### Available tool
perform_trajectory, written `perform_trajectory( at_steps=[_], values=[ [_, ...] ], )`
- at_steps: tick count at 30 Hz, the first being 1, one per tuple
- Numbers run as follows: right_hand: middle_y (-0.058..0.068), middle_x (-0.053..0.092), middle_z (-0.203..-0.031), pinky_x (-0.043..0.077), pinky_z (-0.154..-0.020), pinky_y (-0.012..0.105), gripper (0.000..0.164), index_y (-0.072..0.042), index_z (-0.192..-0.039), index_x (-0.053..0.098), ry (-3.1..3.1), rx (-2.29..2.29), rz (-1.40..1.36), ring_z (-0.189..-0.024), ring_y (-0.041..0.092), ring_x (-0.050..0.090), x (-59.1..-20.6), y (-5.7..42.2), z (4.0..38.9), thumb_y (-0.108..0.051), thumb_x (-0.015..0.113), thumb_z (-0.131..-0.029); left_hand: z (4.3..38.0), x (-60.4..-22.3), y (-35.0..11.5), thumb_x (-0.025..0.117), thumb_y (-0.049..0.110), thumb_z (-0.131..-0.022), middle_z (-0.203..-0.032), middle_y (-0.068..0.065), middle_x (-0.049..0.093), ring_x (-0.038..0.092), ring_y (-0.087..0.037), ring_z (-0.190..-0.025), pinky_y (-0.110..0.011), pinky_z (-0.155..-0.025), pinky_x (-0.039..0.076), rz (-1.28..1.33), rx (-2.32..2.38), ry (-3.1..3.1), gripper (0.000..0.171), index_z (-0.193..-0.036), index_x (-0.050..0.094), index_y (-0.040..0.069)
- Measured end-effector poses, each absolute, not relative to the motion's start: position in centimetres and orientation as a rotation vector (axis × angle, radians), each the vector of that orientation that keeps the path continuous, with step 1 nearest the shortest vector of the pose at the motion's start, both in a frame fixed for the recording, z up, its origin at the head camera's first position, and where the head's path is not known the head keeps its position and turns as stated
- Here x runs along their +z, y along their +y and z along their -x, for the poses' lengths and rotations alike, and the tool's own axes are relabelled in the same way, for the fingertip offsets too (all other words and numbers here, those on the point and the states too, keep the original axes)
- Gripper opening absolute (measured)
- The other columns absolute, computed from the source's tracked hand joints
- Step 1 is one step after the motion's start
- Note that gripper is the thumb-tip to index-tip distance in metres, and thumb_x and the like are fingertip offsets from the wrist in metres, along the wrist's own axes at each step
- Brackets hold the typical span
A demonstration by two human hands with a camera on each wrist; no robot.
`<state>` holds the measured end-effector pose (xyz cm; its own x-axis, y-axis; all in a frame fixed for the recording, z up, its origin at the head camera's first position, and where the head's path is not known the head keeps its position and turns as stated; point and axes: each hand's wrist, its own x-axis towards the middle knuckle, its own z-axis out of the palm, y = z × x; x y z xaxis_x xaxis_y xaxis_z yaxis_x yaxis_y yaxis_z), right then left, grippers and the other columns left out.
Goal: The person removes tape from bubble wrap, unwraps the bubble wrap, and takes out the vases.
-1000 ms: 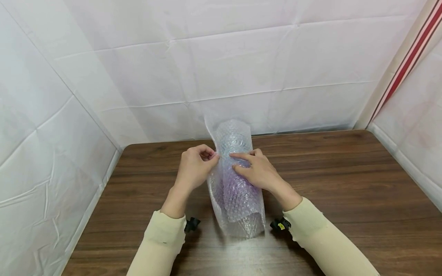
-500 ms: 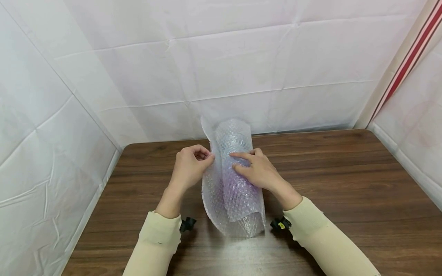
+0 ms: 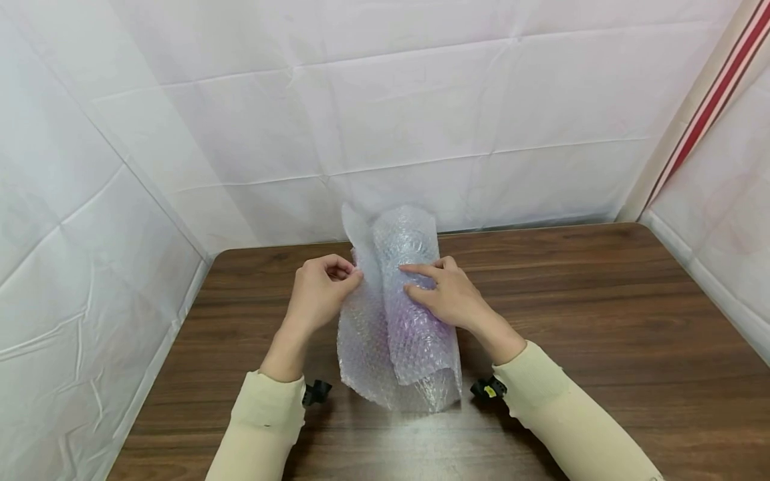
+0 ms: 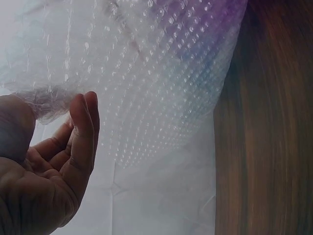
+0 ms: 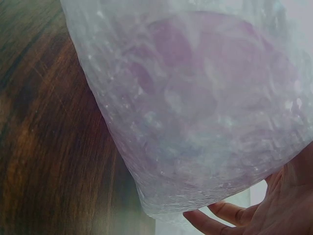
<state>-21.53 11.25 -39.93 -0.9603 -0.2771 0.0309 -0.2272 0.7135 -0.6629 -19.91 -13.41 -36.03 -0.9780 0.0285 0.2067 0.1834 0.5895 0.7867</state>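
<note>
A sheet of bubble wrap (image 3: 363,334) lies partly rolled around a long bluish and purple object (image 3: 415,314) on the table. The wrap blurs the object, so its kind cannot be told. At the left side, my left hand (image 3: 319,287) pinches the loose edge of the sheet between thumb and fingers and holds it raised. The left wrist view shows the bunched edge of the bubble wrap (image 4: 51,100) at the thumb. My right hand (image 3: 451,297) rests on the roll with fingers spread, touching its top and right side.
The dark wooden table (image 3: 571,321) extends to both sides of the roll. A white fabric wall (image 3: 415,120) stands behind it, close to the roll's far end. Each sleeve cuff carries a small black camera (image 3: 317,392).
My left hand has moved left with the pinched edge, opening the flap of bubble wrap away from the roll. The right hand stays in place on the roll.
</note>
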Motion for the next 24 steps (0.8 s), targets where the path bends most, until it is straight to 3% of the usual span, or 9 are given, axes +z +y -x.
perform_trajectory(
  at_steps=[24],
  values=[
    [0.012,0.050,-0.126,0.047,-0.089,0.047,0.043,-0.041,-0.142,0.063,2.815,-1.117,0.421,-0.113,0.033,0.050,-39.9,11.0,21.5,-0.046,0.063,-0.099,19.5,-36.9,-16.4,0.076,0.024,-0.094,-0.079,-0.003,0.068,0.057,-0.013,-0.071,-0.025,-0.061,0.047,0.115,-1.361,-2.706,0.019,-0.091,0.073,0.006]
  ],
)
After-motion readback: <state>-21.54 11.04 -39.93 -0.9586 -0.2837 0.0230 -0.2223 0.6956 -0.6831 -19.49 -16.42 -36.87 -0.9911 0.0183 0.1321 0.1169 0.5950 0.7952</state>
